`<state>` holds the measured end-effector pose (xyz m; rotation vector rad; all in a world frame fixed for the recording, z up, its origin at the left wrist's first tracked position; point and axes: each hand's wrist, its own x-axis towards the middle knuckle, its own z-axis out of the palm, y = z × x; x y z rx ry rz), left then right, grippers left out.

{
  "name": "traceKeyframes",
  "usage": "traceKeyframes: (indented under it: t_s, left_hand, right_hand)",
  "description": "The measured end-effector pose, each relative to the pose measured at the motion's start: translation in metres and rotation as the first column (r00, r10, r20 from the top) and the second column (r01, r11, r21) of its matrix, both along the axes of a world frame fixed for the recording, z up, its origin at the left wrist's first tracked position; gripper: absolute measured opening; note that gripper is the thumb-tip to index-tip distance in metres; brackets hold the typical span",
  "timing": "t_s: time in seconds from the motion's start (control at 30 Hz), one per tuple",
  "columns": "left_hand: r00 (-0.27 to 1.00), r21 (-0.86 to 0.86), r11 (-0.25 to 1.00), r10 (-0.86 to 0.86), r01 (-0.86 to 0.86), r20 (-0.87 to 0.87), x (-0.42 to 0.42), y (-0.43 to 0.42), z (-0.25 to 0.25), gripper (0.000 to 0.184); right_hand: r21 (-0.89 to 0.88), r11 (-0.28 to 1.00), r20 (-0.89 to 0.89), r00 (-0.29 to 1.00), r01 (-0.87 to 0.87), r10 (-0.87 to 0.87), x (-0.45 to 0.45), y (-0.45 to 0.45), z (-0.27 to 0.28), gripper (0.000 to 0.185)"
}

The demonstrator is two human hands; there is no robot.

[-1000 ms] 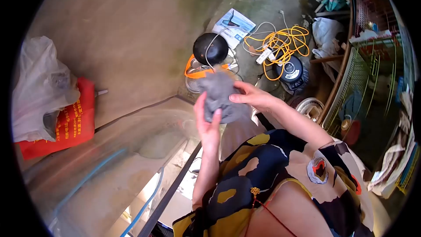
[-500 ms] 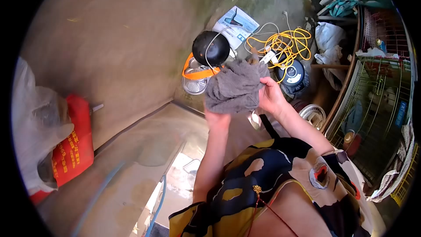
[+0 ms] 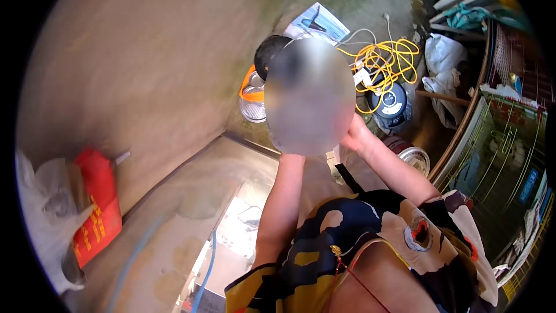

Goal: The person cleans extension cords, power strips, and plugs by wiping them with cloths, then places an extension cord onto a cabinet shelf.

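Grey blurred item (image 3: 310, 104) btwn L hand (image 3: 292, 156) & R hand (image 3: 356, 132), yellow cord (image 3: 379, 61) beyond. Can't tell re fingers, apart or clamped; mostly hidden by blur. Could drop near cord if held too loosely.

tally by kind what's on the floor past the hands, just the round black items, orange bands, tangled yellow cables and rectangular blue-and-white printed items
Round black items, one bulging and bowl-like, one a labelled disc: 2
Orange band: 1
Tangled yellow cable: 1
Rectangular blue-and-white printed item: 1
Total: 5
Anything hidden by the blur is not counted.
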<state>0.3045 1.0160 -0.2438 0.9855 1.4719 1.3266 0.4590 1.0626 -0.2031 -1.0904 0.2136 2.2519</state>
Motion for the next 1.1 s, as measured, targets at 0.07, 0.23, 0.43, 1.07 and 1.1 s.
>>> traceKeyframes:
  t_s: [0.07,0.23,0.43,1.07,1.1]
  left_hand:
    - [0.902,-0.148,0.960,-0.276,0.239,-0.332,0.003,0.011,0.017,0.058]
    - [0.221,-0.504,0.718,-0.655,0.481,-0.722,0.019,0.041,0.028,0.059]
    - [0.285,-0.336,0.886,-0.428,0.321,-0.858,0.007,0.023,-0.042,0.046]
    - [0.760,-0.795,0.599,-0.471,-0.097,-0.448,-0.003,-0.044,-0.207,0.035]
    - [0.760,-0.799,0.592,-0.472,-0.103,-0.447,-0.003,-0.045,-0.212,0.034]
  right_hand:
    - [0.044,0.998,0.196,0.980,-0.046,0.037,-0.001,0.002,0.007,0.041]
    - [0.055,0.665,0.750,0.470,-0.745,0.465,0.017,0.020,-0.018,0.037]
    - [0.051,0.902,0.588,0.743,-0.430,0.321,0.090,0.011,-0.156,0.043]
    - [-0.369,0.863,0.890,0.137,-0.345,0.435,0.194,0.078,-0.594,0.050]
    - [-0.306,0.931,0.886,0.299,-0.200,0.355,0.195,0.079,-0.609,0.047]
